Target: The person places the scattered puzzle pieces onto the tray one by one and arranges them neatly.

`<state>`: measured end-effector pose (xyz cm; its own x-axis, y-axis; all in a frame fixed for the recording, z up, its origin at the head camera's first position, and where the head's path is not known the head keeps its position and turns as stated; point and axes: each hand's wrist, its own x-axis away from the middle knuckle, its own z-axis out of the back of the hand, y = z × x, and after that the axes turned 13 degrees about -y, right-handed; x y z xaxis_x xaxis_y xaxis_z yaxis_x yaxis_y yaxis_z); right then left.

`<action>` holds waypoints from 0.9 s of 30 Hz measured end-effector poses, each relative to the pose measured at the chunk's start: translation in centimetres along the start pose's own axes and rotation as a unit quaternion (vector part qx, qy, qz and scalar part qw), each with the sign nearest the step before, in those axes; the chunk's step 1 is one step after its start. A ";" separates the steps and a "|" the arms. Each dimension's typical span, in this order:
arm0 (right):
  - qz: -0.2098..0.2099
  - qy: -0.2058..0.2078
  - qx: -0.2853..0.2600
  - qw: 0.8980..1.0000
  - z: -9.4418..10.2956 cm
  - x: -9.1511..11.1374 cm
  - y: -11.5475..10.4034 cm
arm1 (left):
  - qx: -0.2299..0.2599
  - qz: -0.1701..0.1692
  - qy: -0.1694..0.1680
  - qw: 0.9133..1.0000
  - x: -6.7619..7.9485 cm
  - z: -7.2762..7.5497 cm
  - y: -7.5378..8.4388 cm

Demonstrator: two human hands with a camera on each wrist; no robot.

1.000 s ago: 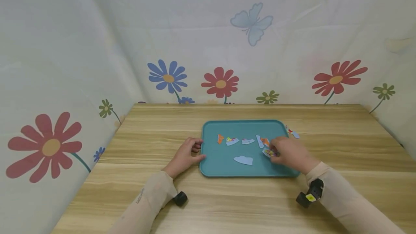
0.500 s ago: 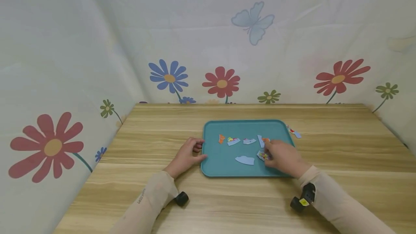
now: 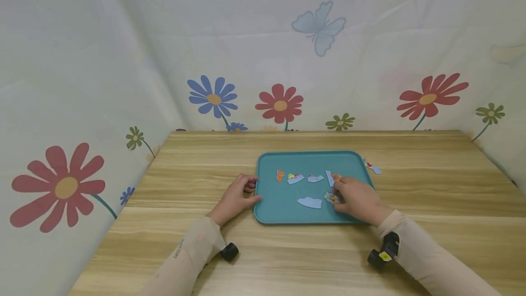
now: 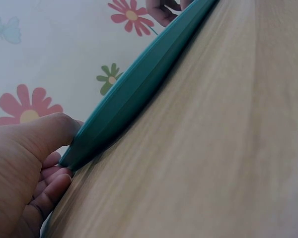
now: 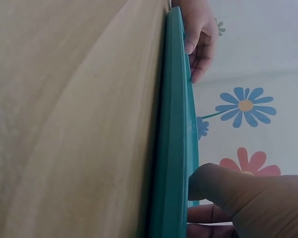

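Note:
In the head view, a teal tray [image 3: 275, 214] lies on the table with several irregular paper pieces on it. My right hand [image 3: 359, 200] pinches a colourful paper piece [image 3: 331, 198] at the tray's right side; its fingers cover part of the piece. Just behind those fingertips lie a pale blue strip [image 3: 329, 178] and an orange piece [image 3: 336, 177]. At the tray's left rim, my left hand [image 3: 235, 199] holds the edge, thumb and curled fingers against it. The left wrist view shows that thumb [image 4: 59, 131] at the tray corner. Right fingertips are hidden behind the rim in the right wrist view.
A pale blue piece [image 3: 310, 202] lies at the tray's front. Along its middle run a small orange piece [image 3: 280, 176], a multicoloured piece [image 3: 294, 178] and a bluish piece [image 3: 315, 178]. Another paper piece [image 3: 373, 167] lies on the wooden table [image 3: 296, 259], outside the tray's right rim.
My right hand has moved left across the tray with the colourful piece, then stayed nearly still over the last half second. The left hand keeps its place at the rim.

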<state>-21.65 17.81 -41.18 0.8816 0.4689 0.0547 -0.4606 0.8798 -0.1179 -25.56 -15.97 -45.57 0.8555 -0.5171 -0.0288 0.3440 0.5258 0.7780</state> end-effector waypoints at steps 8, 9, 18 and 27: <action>0.007 0.002 -0.011 1.000 0.5 -0.1 0.8 | -0.001 0.004 0.001 1.000 -0.1 -0.1 -0.3; 0.009 -0.002 -0.016 1.000 0.7 -0.1 0.9 | -0.003 0.004 0.001 1.000 -0.1 -0.1 -0.3; 0.024 0.005 -0.004 1.000 2.5 0.0 2.7 | -0.006 0.007 -0.001 1.000 -0.1 0.0 -0.3; -0.004 -0.012 -0.026 1.000 3.8 0.1 4.7 | -0.006 0.001 -0.002 1.000 -0.2 0.0 -0.5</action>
<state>-24.14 22.23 -37.99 0.8823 0.4641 0.0790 -0.4471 0.8786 -0.1678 -25.86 -16.13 -45.93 0.8543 -0.5191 -0.0255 0.3476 0.5343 0.7705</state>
